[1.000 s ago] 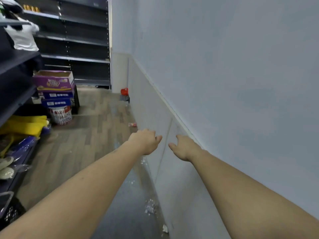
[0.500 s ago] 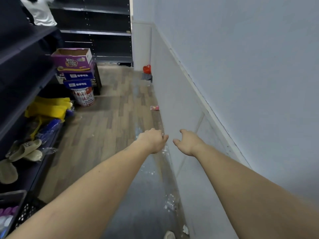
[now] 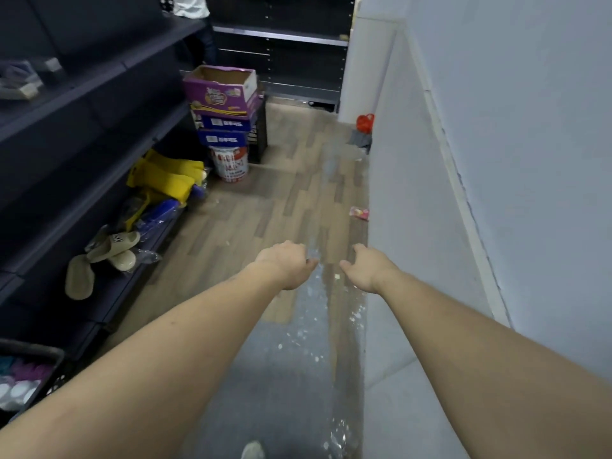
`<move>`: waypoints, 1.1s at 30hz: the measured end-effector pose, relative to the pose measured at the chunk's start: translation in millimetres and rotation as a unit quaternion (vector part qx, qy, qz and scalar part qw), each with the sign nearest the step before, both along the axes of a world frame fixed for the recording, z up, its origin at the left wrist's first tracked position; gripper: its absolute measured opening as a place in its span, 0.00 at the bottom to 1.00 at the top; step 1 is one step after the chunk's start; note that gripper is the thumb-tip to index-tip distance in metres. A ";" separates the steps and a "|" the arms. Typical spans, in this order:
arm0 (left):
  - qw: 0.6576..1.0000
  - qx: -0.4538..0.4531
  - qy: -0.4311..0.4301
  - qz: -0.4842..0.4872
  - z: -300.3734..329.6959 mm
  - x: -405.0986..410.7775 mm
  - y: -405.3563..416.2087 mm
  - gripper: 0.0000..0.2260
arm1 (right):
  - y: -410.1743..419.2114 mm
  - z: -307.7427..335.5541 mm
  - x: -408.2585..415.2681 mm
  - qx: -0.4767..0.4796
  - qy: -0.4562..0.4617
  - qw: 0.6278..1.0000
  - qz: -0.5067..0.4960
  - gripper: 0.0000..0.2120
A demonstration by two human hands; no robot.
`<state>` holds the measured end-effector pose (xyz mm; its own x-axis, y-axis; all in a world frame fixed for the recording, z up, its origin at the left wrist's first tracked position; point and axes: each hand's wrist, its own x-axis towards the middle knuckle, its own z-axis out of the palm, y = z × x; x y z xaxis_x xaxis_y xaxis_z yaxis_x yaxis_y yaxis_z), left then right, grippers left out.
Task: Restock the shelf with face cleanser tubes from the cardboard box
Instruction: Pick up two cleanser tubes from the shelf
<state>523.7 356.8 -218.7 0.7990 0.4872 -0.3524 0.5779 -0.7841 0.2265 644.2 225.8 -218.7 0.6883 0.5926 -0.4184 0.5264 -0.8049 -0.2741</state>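
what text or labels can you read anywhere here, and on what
Blue boxes: white print, too blurred to read.
Purple box: colourful logo, unreadable.
White bucket: red lettering, too blurred to read.
Slipper: dark marks on the strap, unreadable.
Pink wrapper: nothing legible.
No text reads clearly.

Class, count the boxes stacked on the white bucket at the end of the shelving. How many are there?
3. The open purple box is on top, a blue box lies under it, and a second blue box sits on the white bucket. Others may be hidden behind.
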 end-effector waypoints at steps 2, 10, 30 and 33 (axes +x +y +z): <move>1.000 0.006 0.000 0.023 0.9 12.2 36.9 0.21 | 39.7 2.3 18.1 0.000 -0.003 1.000 0.027 0.28; 0.998 0.010 0.024 0.060 -8.3 71.7 191.9 0.23 | 195.2 5.2 81.9 -0.015 -0.020 0.998 0.065 0.28; 0.942 0.116 -0.017 0.313 84.2 59.4 494.6 0.20 | 598.3 73.6 102.3 0.093 -0.053 0.942 0.318 0.28; 0.919 0.115 -0.011 0.376 91.4 39.8 524.3 0.21 | 644.8 80.6 92.1 0.103 -0.045 0.921 0.374 0.27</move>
<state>563.5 881.0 -127.4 0.2109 0.9645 -0.1587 0.9735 -0.1925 0.1237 736.3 870.5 -138.1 0.0822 0.9752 -0.2055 0.9404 -0.1442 -0.3081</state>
